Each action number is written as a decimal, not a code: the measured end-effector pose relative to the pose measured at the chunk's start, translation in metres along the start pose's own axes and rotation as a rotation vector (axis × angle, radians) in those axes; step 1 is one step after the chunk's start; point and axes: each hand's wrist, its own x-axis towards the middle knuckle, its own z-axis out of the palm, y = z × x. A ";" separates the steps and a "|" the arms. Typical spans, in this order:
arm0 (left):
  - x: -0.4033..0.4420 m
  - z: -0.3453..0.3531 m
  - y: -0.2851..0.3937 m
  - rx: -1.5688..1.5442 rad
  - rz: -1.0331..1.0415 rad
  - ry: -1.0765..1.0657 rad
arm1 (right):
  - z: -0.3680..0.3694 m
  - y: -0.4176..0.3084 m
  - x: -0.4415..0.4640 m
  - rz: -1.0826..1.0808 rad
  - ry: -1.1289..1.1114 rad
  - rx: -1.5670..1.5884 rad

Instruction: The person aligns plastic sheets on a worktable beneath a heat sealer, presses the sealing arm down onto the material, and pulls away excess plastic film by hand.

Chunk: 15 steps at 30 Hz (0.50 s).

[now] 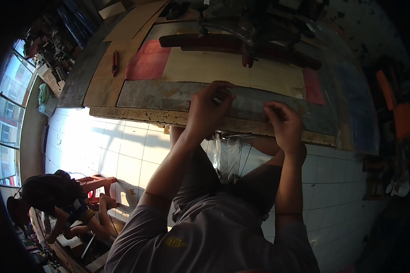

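the grey plate (pixel 146 93) lies along the front of the table (pixel 136 113), directly beneath the hands. for steady handling, both hands should be kept level, finger pressure light and even, and the wrists clear of the wooden edge; a lopsided pull would likely make thin material twist. the left hand (pixel 207 108) is curled, thumb and fingertips near each other; the right hand (pixel 285 125) is bent likewise, well apart from it. whether either pinches anything cannot be told.

the plate is flat, dull and scuffed, with brownish patches. behind it lies a pale sheet (pixel 200 68), with a red piece (pixel 148 61) at its left end. a dark bar (pixel 241 49) crosses beyond. clear plastic (pixel 225 157) hangs below the table edge, between the person's legs. farther left, a co-worker (pixel 50 193) bends forward.
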 end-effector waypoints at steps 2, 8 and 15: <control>0.011 -0.005 0.003 0.118 0.079 -0.016 | 0.003 -0.004 0.009 -0.046 0.015 -0.097; 0.082 -0.014 -0.017 0.402 0.401 -0.122 | 0.006 -0.009 0.080 -0.185 -0.061 -0.387; 0.120 -0.004 -0.038 0.692 0.576 -0.183 | 0.010 0.017 0.124 -0.322 -0.077 -0.579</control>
